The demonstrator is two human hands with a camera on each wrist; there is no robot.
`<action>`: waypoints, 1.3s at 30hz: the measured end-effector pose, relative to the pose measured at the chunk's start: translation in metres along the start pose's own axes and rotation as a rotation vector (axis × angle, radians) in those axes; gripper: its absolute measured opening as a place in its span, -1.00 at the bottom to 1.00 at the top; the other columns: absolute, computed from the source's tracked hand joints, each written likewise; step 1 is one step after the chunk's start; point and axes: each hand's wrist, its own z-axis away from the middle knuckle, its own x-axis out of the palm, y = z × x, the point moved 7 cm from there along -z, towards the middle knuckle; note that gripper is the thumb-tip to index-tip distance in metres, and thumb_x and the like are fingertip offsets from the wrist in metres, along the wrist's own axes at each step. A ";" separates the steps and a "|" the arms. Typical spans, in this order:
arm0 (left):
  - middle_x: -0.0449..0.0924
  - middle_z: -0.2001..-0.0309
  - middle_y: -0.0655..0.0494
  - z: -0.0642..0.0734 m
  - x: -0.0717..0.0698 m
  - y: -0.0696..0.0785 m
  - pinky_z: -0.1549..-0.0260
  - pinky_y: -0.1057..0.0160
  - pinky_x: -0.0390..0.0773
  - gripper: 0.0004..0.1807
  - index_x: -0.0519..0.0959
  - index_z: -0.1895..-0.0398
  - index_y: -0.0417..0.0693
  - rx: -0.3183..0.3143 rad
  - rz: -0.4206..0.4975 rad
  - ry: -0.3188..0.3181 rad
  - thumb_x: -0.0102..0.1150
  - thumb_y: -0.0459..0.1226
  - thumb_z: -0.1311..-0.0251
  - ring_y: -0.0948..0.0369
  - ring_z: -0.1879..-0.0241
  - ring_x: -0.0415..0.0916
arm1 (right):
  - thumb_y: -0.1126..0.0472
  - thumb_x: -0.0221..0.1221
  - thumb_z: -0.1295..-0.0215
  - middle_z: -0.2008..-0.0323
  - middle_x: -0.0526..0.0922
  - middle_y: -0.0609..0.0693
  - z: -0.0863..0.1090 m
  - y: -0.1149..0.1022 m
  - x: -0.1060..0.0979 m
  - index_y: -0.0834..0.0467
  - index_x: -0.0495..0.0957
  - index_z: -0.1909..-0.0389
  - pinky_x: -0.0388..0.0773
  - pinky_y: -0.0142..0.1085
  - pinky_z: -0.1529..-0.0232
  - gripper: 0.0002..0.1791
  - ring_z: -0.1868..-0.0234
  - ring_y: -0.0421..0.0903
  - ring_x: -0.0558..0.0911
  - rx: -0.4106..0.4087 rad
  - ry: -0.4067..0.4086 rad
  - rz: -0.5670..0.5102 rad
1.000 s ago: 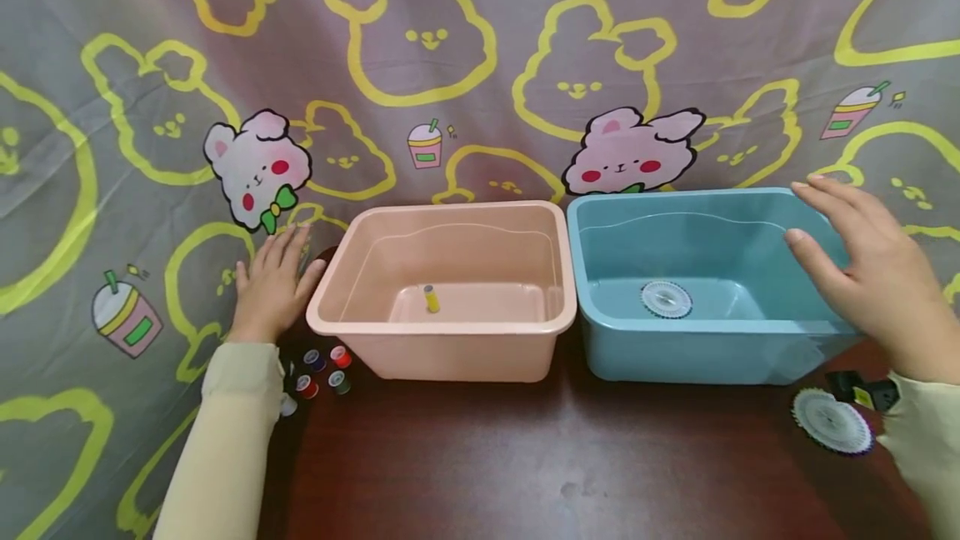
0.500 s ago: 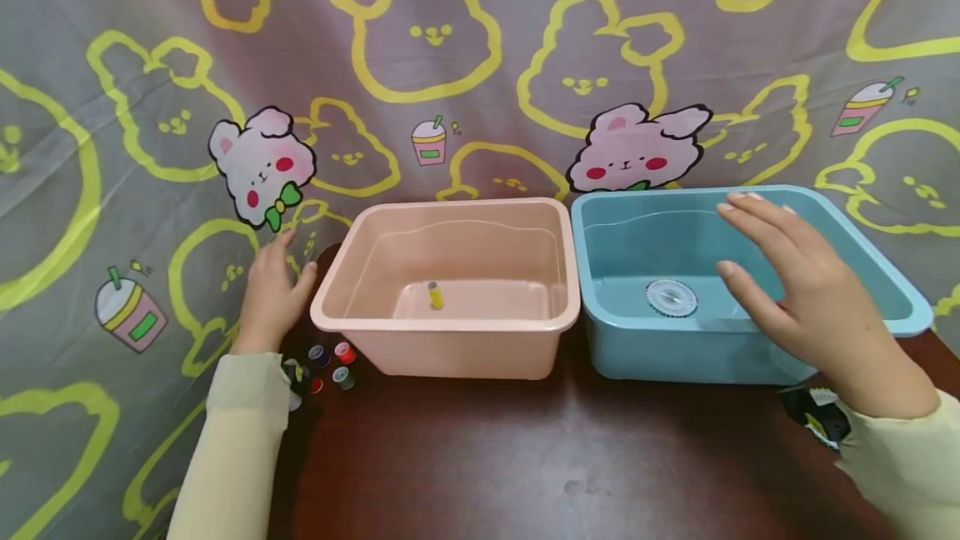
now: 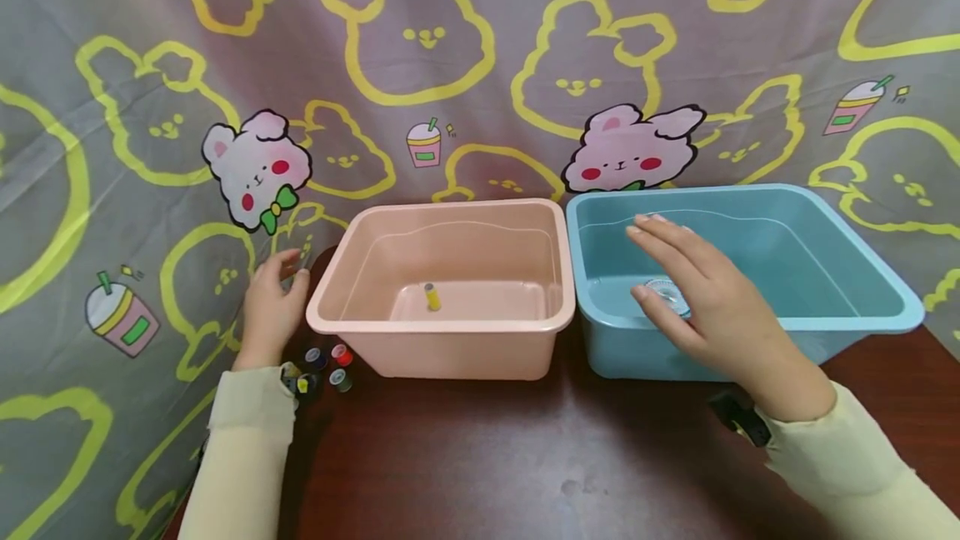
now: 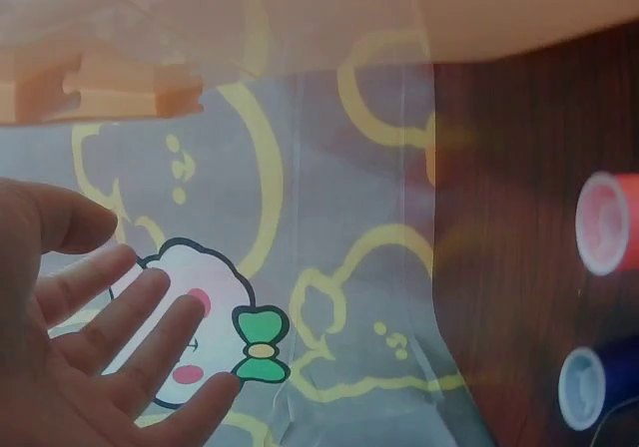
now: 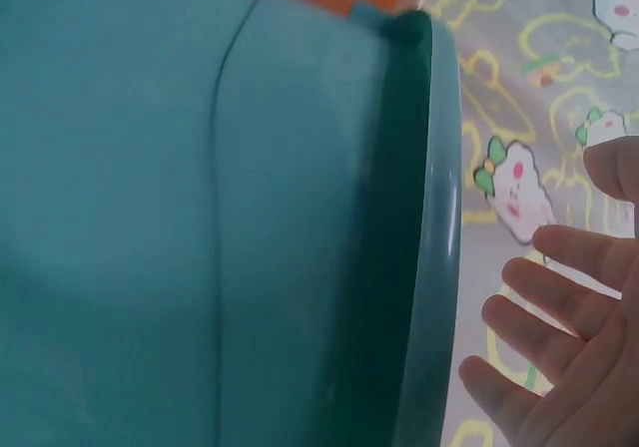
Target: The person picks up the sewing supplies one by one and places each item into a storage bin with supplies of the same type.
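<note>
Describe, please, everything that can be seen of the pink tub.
The pink tub looks like smooth plastic: rectangular with rounded corners, a wide rim, walls narrowing downward, and a wavy line inside. It stands upright on the dark table, beside the blue tub; whether they touch is unclear. A yellow spool is on its floor.

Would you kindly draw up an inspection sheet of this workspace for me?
Surface: glossy reddish-brown tabletop, with a faint mark toward the front.
Job's things: pink bin containing a small yellow cylinder; blue bin containing a round pale disc, partly hidden; dark blue spool, red spool and green spool beside the pink bin.
Clutter: nothing seen beyond these.
Hands: left hand beside the pink bin, right hand by the blue bin; both hold nothing.
Cables: nothing seen.
Surroundings: cartoon-patterned cloth behind.
</note>
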 end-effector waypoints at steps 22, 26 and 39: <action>0.39 -0.30 -0.35 0.027 0.001 -0.006 -0.27 -0.24 0.37 -0.50 0.35 -0.42 -0.28 -0.012 0.010 -0.050 0.00 -0.28 -0.50 -0.25 -0.32 0.35 | -0.28 -0.27 -0.58 -0.52 0.23 0.15 -0.006 -0.039 0.068 0.27 0.22 -0.51 -0.08 -0.07 -0.56 -0.19 -0.51 0.16 0.23 -0.067 -0.251 -0.015; 0.40 -0.29 -0.34 0.031 0.004 -0.002 -0.23 -0.24 0.41 -0.49 0.34 -0.44 -0.25 0.000 0.036 -0.056 0.02 -0.28 -0.49 -0.23 -0.28 0.38 | -0.30 -0.25 -0.57 -0.53 0.22 0.11 -0.001 -0.038 0.072 0.21 0.21 -0.53 -0.08 -0.06 -0.56 -0.19 -0.52 0.13 0.22 -0.043 -0.317 0.003; 0.46 -0.20 -0.40 0.047 0.011 -0.019 -0.17 -0.24 0.44 -0.53 0.40 -0.33 -0.34 -0.062 -0.017 -0.119 0.07 -0.29 -0.44 -0.27 -0.18 0.44 | -0.31 -0.15 -0.54 -0.47 0.32 0.13 0.003 -0.035 0.086 0.23 0.32 -0.47 -0.07 0.00 -0.55 -0.21 -0.50 0.10 0.27 -0.029 -0.393 0.046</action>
